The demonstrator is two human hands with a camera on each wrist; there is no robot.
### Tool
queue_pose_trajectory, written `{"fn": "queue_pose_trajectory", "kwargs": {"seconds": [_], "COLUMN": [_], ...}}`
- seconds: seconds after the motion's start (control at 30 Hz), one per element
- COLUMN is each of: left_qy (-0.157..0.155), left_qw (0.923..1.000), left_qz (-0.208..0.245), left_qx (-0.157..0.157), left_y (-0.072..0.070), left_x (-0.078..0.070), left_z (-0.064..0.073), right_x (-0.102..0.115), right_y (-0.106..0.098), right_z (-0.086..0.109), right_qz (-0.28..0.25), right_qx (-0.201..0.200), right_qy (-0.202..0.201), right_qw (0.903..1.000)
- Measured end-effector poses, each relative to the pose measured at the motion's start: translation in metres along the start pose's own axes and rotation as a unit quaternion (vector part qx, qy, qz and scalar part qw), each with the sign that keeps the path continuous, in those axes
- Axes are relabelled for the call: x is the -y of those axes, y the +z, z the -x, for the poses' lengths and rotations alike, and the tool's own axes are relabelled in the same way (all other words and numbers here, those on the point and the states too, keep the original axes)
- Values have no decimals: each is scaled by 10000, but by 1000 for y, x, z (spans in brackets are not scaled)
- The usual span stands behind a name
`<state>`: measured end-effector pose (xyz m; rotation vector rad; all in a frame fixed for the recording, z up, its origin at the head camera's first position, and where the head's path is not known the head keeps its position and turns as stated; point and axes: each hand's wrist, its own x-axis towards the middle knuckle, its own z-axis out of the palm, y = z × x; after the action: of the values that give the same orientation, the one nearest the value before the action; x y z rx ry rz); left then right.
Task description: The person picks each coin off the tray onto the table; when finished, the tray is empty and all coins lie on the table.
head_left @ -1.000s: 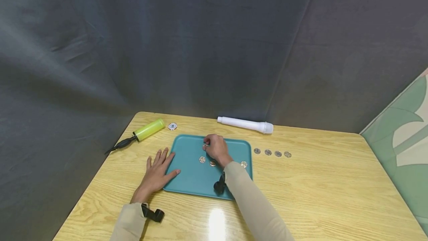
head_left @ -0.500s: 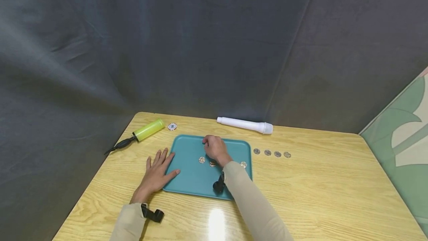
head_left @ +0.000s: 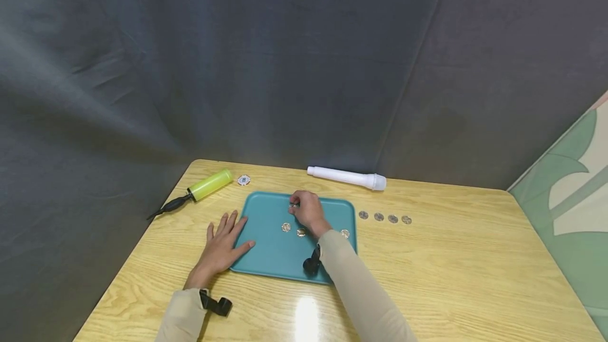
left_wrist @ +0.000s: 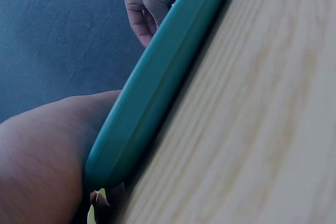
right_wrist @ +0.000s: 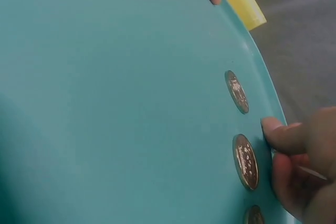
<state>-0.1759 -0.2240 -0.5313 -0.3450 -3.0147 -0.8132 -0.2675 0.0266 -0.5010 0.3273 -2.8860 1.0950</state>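
On the wooden table lies a teal tray (head_left: 271,257) with several coins in it. My right hand (head_left: 309,211) is over the tray's far part, fingers curled. It pinches a coin (head_left: 293,206), mostly covered by the fingers. Nearer to me lie a second coin (head_left: 285,227) and a third coin (head_left: 301,232); another coin (head_left: 344,234) sits by the right sleeve. The right wrist view shows coins (right_wrist: 245,162) flat beside my right thumb and finger. My left hand (head_left: 221,247) rests with spread fingers at the tray's left edge, thumb over the rim (left_wrist: 131,114).
Right of the tray, several coins (head_left: 378,217) form a row on the table. A white toy microphone (head_left: 347,176) lies behind the tray. At the back left are a yellow-green balloon pump (head_left: 209,184) and a poker chip (head_left: 244,180). A dark curtain (head_left: 285,67) hangs behind.
The coin at my right fingertips was visible, then hidden, and shows again now. My right fingers shifted slightly over the same spot. The left hand stayed still.
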Motion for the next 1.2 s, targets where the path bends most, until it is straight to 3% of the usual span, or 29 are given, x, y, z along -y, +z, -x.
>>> {"fn": "queue_pose_trajectory", "kwargs": {"seconds": [0.2,0.43,0.7,1.2], "left_qy": [5,19,14,-18], "left_qw": [10000,10000,10000,10000], "left_qz": [-14,-1,5,10], "left_qx": [17,30,-17,5], "left_y": [0,1,-1,-2], "left_x": [0,-1,-1,-2], "left_z": [0,-1,1,1], "right_x": [4,12,11,1], "right_y": [1,-4,-9,-12], "right_z": [1,-2,-3,4], "right_qz": [520,886,707,-38], "right_qx": [-136,216,615,173], "right_qy": [-114,52,73,-262], "right_qw": [9985,9958,9956,9995]}}
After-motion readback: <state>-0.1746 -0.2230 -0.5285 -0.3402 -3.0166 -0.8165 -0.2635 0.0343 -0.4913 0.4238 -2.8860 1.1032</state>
